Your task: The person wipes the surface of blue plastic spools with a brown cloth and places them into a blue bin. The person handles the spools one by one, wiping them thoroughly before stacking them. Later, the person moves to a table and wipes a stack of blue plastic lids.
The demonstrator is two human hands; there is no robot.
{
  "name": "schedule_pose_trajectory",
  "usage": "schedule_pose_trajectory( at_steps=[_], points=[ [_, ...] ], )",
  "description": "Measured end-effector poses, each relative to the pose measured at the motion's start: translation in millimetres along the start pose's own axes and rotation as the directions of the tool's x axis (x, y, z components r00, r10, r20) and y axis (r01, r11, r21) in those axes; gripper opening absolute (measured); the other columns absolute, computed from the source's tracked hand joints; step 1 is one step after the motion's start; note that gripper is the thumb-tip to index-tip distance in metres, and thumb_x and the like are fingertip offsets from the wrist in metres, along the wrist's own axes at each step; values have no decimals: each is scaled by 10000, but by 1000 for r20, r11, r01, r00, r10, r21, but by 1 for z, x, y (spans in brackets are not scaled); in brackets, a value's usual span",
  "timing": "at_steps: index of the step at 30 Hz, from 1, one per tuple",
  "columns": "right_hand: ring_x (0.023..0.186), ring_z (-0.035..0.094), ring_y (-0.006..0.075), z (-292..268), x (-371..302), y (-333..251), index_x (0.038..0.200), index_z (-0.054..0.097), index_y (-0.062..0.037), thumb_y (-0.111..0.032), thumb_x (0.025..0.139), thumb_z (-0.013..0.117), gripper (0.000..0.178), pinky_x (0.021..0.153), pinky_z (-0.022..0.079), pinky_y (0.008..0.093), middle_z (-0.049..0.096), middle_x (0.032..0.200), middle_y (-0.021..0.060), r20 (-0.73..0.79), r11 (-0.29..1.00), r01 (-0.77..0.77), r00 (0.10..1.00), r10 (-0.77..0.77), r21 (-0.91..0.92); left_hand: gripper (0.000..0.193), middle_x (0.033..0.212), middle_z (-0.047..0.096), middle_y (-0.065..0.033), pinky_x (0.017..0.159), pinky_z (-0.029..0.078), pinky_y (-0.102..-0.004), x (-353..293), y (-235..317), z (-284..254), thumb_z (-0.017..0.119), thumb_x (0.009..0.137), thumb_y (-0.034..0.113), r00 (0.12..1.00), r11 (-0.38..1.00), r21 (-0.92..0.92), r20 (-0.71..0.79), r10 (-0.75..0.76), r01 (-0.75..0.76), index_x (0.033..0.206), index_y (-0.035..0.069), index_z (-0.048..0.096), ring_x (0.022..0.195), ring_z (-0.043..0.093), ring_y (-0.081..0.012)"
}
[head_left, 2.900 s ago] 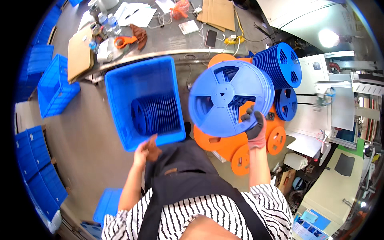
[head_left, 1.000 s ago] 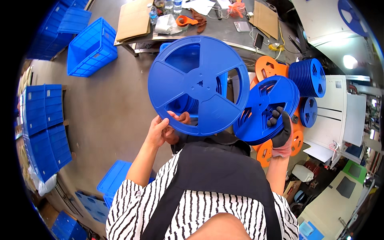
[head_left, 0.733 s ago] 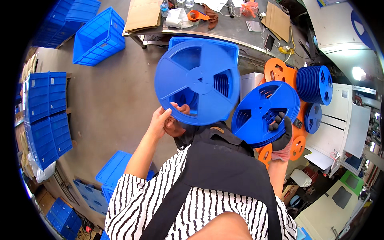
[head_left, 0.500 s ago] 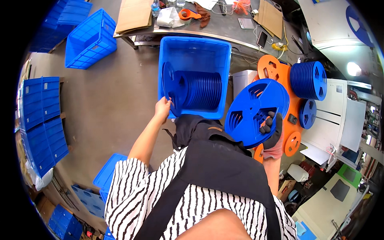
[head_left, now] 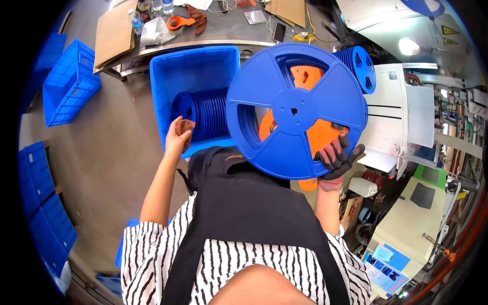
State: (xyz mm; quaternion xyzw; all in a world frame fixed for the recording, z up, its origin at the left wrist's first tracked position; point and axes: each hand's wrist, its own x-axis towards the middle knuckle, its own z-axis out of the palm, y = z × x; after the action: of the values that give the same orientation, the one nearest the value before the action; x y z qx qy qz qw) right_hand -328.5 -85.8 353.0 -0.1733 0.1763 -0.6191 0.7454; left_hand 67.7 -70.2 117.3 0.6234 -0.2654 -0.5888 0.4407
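My gloved right hand (head_left: pixel 335 158) grips a stack of blue plastic reels (head_left: pixel 293 111) by the lower right, its fingers through a cut-out of the front reel. The stack is raised and faces me, with its edges overlapping the bin's right side. My bare left hand (head_left: pixel 180 133) is empty, fingers loosely curled and apart, over the near edge of the blue bin (head_left: pixel 168 66). Inside the bin a row of blue reels (head_left: pixel 208 114) lies on its side, next to my left fingers. The held stack covers the row's right end.
Behind the bin stands a metal table (head_left: pixel 223 28) with cardboard (head_left: pixel 114 33), bottles and an orange tape dispenser (head_left: pixel 179 22). Orange parts show through and below the held reels; more blue reels (head_left: pixel 358 68) stand beyond. An empty blue crate (head_left: pixel 71 84) is at left, a white cabinet (head_left: pixel 389 109) at right.
My left hand has let go of the loose reel at the bin's left side and sits open. My right hand has lifted the reel stack and turned it toward me. The view has shifted right.
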Motion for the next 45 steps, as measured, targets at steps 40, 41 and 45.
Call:
schedule_pose_trajectory(
  at_steps=[40,41,45],
  points=[
    [737,572,149,8,40,32,1143,534,17,-395,932,611,469,698,494,289,598,854,61,-630,793,-350,774,-56,-500,385,1038,650,-134,684,555,-257,-76,51,-50,563,894,116,978,871,-464,193,-77,161,1234,-57,509,796,655,-158],
    [740,574,149,3,39,32,1142,537,14,-402,932,609,471,703,496,292,599,857,61,-625,790,-349,779,-54,-504,383,1030,650,-132,700,565,-269,-75,45,-53,566,890,121,981,861,-487,184,-64,147,1227,-54,513,799,659,-161],
    [756,581,152,-13,34,32,1158,535,3,-441,922,604,507,721,500,297,602,865,61,-624,803,-333,779,-62,-494,393,1009,648,-121,764,583,-302,-73,39,-63,581,880,133,984,839,-526,171,-57,140,1223,-48,514,831,667,-167]
  ],
)
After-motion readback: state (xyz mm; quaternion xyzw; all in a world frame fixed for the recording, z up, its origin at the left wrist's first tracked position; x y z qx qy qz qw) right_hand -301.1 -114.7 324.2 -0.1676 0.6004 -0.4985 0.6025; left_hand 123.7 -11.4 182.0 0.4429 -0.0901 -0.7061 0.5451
